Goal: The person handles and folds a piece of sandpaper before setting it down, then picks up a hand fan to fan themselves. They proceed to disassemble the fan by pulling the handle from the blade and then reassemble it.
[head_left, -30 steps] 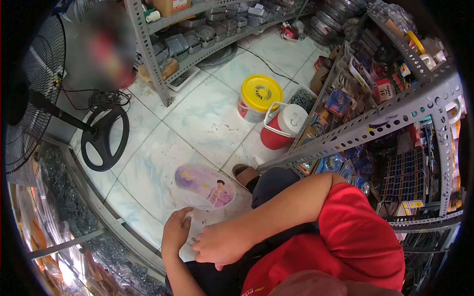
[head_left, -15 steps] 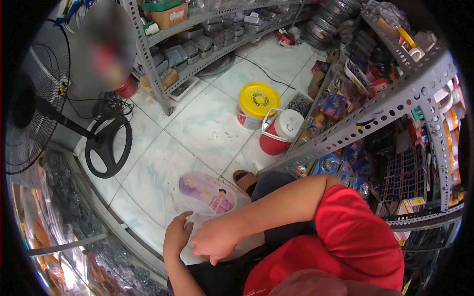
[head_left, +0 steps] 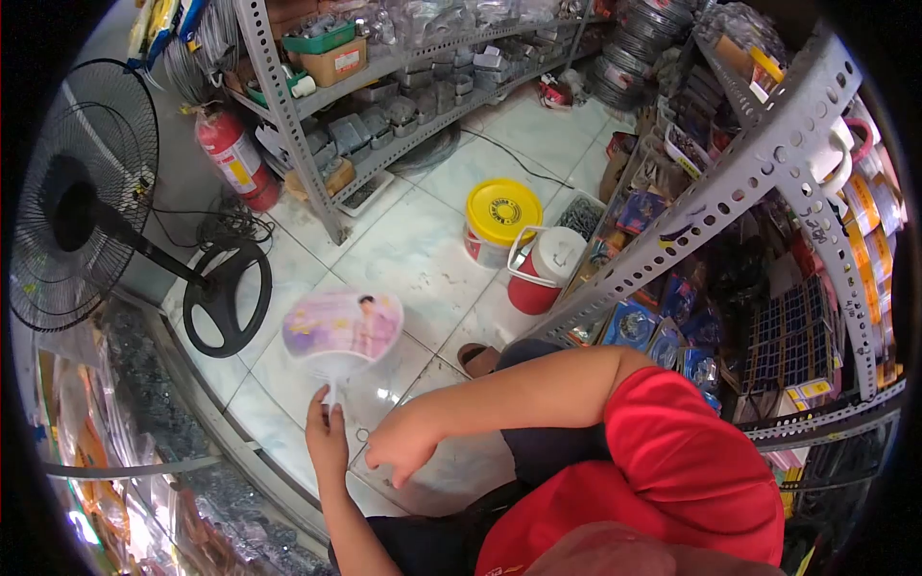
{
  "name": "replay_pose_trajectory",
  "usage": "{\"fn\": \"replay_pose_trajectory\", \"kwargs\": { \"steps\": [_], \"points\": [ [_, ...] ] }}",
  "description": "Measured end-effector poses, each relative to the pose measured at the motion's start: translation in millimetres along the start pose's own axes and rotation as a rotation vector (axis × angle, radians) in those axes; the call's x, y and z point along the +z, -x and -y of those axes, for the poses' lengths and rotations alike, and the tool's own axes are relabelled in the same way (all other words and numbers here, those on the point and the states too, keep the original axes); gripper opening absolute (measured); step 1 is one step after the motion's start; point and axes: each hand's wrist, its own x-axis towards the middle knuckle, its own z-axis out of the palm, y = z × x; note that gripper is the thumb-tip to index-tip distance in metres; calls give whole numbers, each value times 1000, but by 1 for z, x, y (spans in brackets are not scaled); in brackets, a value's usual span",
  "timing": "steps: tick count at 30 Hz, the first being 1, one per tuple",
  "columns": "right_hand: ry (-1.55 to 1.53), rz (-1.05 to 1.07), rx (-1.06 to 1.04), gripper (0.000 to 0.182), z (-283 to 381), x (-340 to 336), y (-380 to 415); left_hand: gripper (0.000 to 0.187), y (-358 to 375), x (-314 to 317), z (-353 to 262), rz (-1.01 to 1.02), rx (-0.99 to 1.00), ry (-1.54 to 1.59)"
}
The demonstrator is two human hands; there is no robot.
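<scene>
My left hand (head_left: pixel 327 429) is closed around the white handle of a hand fan (head_left: pixel 338 322). The fan's wide oval face is pink and purple, with a printed figure and yellow marks, and it is held over the tiled floor. To the right of that handle is my right hand (head_left: pixel 405 444), its fingers curled and the palm turned down. A small thin ring (head_left: pixel 362 435) shows by its fingertips; whether those fingers grip it I cannot make out. The two hands are apart.
A black standing fan (head_left: pixel 226 298) and a red fire extinguisher (head_left: pixel 235 158) are at the left. Ahead stand a yellow-lidded bucket (head_left: pixel 503 213) and a red-and-white jug (head_left: pixel 544 274). Perforated metal shelving (head_left: pixel 691 202) full of goods lines the right; another rack (head_left: pixel 423 115) is behind.
The hand fan has swung left and its face has turned, leaving the handle visible in my left hand. My right hand has shifted slightly up. The view has tilted, revealing the extinguisher.
</scene>
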Motion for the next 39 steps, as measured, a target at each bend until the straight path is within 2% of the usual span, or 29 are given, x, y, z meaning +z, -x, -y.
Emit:
{"fn": "replay_pose_trajectory", "kwargs": {
  "steps": [2,4,6,7,9,11,13,15,16,18,20,22,23,26,29,30,32,34,36,39],
  "points": [
    [26,-97,32,48,-7,1,-4,32,-3,-3,1,-84,-47,383],
    [14,-171,41,48,-13,1,-7,31,-2,-7,-5,-126,-66,367],
    [1,-241,49,48,-19,2,-13,35,-2,-8,-4,-131,-95,645],
    [-43,-276,68,47,-22,2,-16,35,0,-7,-5,-135,-90,646],
    [-80,-315,84,47,-23,2,-19,40,5,-10,-21,-115,-170,949],
    [-191,-418,108,45,-21,0,-21,43,7,-9,-18,-80,-143,1005],
    [-261,-411,151,44,-16,-6,-24,46,7,-7,-14,-47,-113,1061],
    [-334,-401,194,44,-12,-6,-28,55,6,-5,-11,-66,-100,1235],
    [-333,-473,195,43,-14,-3,-30,60,8,-6,-10,-75,-94,1323],
    [-330,-541,191,42,-17,1,-34,64,12,-7,-14,-65,-60,1316],
    [-550,-651,123,37,-19,4,-35,67,17,-9,-22,-50,-29,1306],
    [-622,-695,78,35,-18,5,-35,68,23,-12,-30,2,-2,1114],
    [-698,-739,32,33,-18,6,-36,68,24,-12,-28,-2,0,1114],
    [-785,-765,133,27,-23,0,-37,65,18,-16,-15,-42,-38,1113],
    [-780,-787,163,25,-26,-11,-30,61,9,-25,20,-408,-187,1271],
    [-778,-782,162,25,-26,-12,-27,61,8,-32,26,-413,-188,1272],
    [-694,-780,141,24,-27,-12,-22,60,9,-45,36,-620,-368,1401],
    [-661,-790,122,24,-25,-9,-22,64,10,-51,43,-656,-370,1408],
    [-629,-802,103,24,-26,-9,-21,68,10,-58,46,-751,-467,1379],
    [-516,-771,102,21,-25,-14,-18,70,8,-64,43,-755,-470,1429]
  ]
}}
